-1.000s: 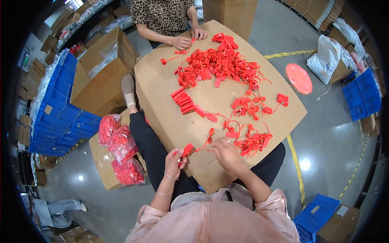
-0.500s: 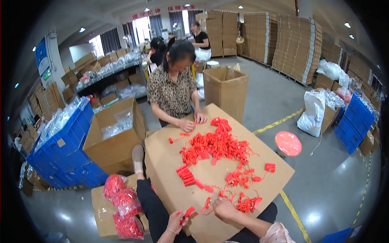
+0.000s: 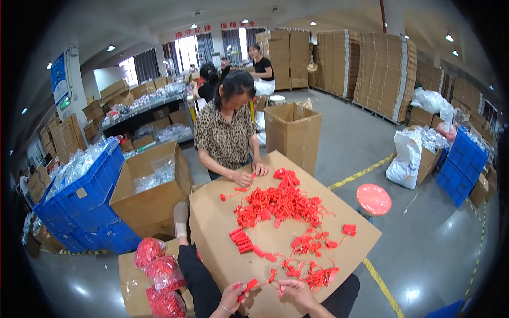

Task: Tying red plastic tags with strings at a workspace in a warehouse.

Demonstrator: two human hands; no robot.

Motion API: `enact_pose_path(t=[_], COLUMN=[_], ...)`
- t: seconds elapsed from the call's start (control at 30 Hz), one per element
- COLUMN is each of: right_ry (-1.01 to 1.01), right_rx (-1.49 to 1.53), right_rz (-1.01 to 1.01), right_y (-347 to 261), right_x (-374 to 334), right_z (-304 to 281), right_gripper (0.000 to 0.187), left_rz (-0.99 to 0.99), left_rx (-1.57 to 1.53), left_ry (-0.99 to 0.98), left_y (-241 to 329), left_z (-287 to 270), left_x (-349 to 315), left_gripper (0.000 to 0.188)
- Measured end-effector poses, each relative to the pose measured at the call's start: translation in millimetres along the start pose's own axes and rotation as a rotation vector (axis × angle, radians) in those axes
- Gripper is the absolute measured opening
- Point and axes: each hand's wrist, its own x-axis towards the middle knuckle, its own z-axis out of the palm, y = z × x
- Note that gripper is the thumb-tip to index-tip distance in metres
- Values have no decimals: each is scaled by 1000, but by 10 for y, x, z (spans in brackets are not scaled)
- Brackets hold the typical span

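At the near edge of a cardboard-topped table (image 3: 212, 222), my left hand (image 3: 231, 298) is closed round a small flat red strip (image 3: 249, 286). My right hand (image 3: 298, 292) pinches a thin red cord, its fingertips by the cord's end. Between the two hands the cord is stretched, with a small red knotted bit (image 3: 273, 275) on it. Just beyond my right hand lies a small tangle of red corded pieces (image 3: 318, 278). Farther back is a large heap of them (image 3: 278, 204). A row of red strips (image 3: 241, 240) lies left of centre.
Across the table a person (image 3: 227, 127) handles red cord with both hands. Bags of red pieces (image 3: 161, 274) lie on a carton at left, near blue crates (image 3: 85, 191) and an open carton (image 3: 151, 185). A tall carton (image 3: 293, 135) stands behind the table, a red stool (image 3: 374, 199) at right.
My right hand has come back toward me from the tangle, drawing the cord out between my hands. My left hand has lowered slightly. The view has tilted a little.
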Motion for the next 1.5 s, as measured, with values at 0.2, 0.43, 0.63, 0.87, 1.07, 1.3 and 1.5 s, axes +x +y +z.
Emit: enact_pose_path(t=[0.2,0.43,0.63,0.87,1.07,1.3,1.5], right_ry=[-14,-12,88,124,133,24,155], right_rx=[-504,-958,-1049,-976,-910,-838,-418], right_rz=[-215,-455,-483,-558,-533,-379,-175], right_y=[403,403,621,693,616,464,617], right_x=[-109,-80,12,34,-9,-36,-68], right_z=[-12,96,-8,8,11,6,77], right_gripper=[12,6,6,7,7,14,11], left_rz=[-116,4,242,255,346,274,348], left_rx=[241,451,605,542,813,611,867], left_ry=[-153,-112,-74,-106,-96,-118,-81], left_y=[-180,-41,66,-104,-101,-161,-119], left_z=[24,596,811,570,497,488,479], left_x=[2,-198,-313,-157,-126,-97,-113], left_gripper=[16,13,14,10,10,10,9])
